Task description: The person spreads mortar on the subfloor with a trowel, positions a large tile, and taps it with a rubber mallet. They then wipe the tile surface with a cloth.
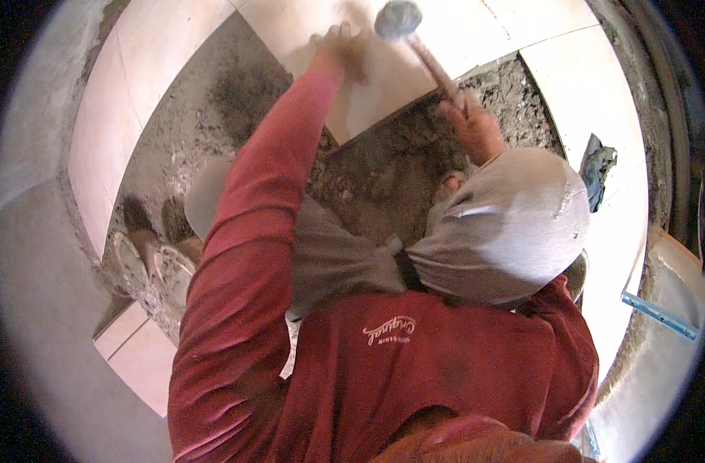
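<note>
My right hand point(478, 130) is wrapped round the wooden handle of a mallet point(433, 65). The mallet's rounded grey head is raised toward the far side, over pale floor tiles. Beyond my left knee, my left arm reaches out, and my left hand point(341, 50) lies on a cream tile point(379, 100) with its fingers spread, somewhat blurred. One corner of this tile points toward me, and its near edges border rough grey mortar point(368, 189). The mallet head appears apart from the tile, though its height is hard to judge.
More laid tiles point(584, 77) run along the right and far left. Wet mortar point(229, 92) fills the gap at left. A crumpled dark scrap point(598, 171) lies on the right tiles, with a blue level-like bar point(661, 315) farther right. Cut tile pieces point(140, 355) sit at lower left.
</note>
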A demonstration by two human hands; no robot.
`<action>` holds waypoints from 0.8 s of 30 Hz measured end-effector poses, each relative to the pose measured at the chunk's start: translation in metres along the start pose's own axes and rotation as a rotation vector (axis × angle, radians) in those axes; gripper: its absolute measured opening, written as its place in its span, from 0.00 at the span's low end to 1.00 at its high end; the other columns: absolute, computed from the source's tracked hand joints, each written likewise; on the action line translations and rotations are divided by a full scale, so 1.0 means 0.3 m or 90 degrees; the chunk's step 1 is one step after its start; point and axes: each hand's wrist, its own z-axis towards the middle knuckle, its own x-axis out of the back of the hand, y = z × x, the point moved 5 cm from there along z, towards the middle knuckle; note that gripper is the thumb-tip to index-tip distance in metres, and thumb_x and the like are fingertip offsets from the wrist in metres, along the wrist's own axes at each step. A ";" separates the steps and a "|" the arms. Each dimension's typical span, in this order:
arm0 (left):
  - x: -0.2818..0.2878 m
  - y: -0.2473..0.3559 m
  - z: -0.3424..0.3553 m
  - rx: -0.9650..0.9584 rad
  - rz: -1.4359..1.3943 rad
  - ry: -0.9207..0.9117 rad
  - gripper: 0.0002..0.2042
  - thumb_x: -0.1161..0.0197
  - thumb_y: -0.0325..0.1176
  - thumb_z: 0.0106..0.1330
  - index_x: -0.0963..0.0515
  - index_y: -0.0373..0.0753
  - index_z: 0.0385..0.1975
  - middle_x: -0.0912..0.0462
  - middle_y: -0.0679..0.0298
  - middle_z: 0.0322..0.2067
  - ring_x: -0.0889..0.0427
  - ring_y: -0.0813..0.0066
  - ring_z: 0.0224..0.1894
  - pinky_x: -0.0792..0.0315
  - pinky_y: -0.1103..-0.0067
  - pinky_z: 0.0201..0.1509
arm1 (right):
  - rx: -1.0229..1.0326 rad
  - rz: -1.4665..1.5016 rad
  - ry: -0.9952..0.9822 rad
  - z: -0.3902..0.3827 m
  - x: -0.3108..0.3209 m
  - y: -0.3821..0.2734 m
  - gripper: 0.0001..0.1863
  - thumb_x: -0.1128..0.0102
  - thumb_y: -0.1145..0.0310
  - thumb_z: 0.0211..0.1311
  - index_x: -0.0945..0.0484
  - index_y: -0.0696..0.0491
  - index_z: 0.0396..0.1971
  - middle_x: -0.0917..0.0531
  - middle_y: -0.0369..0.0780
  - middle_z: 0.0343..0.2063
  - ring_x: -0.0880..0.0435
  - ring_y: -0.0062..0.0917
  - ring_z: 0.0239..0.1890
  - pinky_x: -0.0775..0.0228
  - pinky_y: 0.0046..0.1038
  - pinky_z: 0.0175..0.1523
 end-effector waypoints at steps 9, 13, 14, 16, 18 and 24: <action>-0.072 -0.035 0.058 -0.033 -0.016 0.017 0.60 0.21 0.61 0.45 0.51 0.55 0.78 0.53 0.41 0.77 0.50 0.39 0.78 0.46 0.38 0.71 | -0.029 -0.027 0.010 -0.024 -0.005 0.015 0.24 0.43 0.44 0.73 0.25 0.53 0.45 0.16 0.54 0.30 0.14 0.45 0.34 0.24 0.43 0.42; -0.055 -0.023 0.055 -0.037 -0.006 -0.002 0.60 0.21 0.60 0.46 0.51 0.53 0.78 0.52 0.41 0.77 0.48 0.37 0.77 0.44 0.38 0.70 | -0.129 0.040 0.004 -0.019 0.004 0.026 0.24 0.42 0.45 0.73 0.26 0.54 0.46 0.15 0.56 0.34 0.14 0.54 0.40 0.24 0.48 0.44; -0.047 -0.018 0.047 -0.033 -0.007 -0.004 0.60 0.21 0.60 0.46 0.51 0.53 0.78 0.52 0.41 0.77 0.47 0.37 0.77 0.44 0.38 0.69 | -0.138 0.016 -0.022 -0.020 0.006 0.023 0.24 0.43 0.46 0.74 0.27 0.55 0.46 0.15 0.55 0.32 0.13 0.50 0.38 0.24 0.46 0.44; -0.027 -0.011 0.036 -0.032 -0.002 -0.010 0.61 0.20 0.60 0.45 0.52 0.52 0.78 0.51 0.40 0.76 0.46 0.36 0.76 0.43 0.38 0.69 | -0.106 0.047 -0.004 -0.009 0.031 0.003 0.24 0.43 0.47 0.74 0.27 0.56 0.46 0.15 0.56 0.32 0.13 0.49 0.38 0.24 0.46 0.45; -0.011 -0.004 0.033 -0.040 0.010 -0.018 0.62 0.20 0.61 0.44 0.53 0.53 0.78 0.51 0.39 0.76 0.45 0.36 0.75 0.42 0.38 0.69 | -0.120 -0.046 0.008 0.001 0.063 0.006 0.26 0.45 0.46 0.75 0.27 0.58 0.48 0.15 0.58 0.32 0.13 0.49 0.39 0.24 0.46 0.45; -0.028 -0.014 0.073 -0.049 0.005 -0.078 0.66 0.20 0.64 0.40 0.55 0.51 0.79 0.56 0.36 0.76 0.51 0.32 0.77 0.44 0.42 0.73 | -0.131 -0.050 0.166 0.055 0.180 0.110 0.25 0.45 0.46 0.73 0.27 0.56 0.49 0.16 0.62 0.32 0.15 0.59 0.39 0.25 0.56 0.43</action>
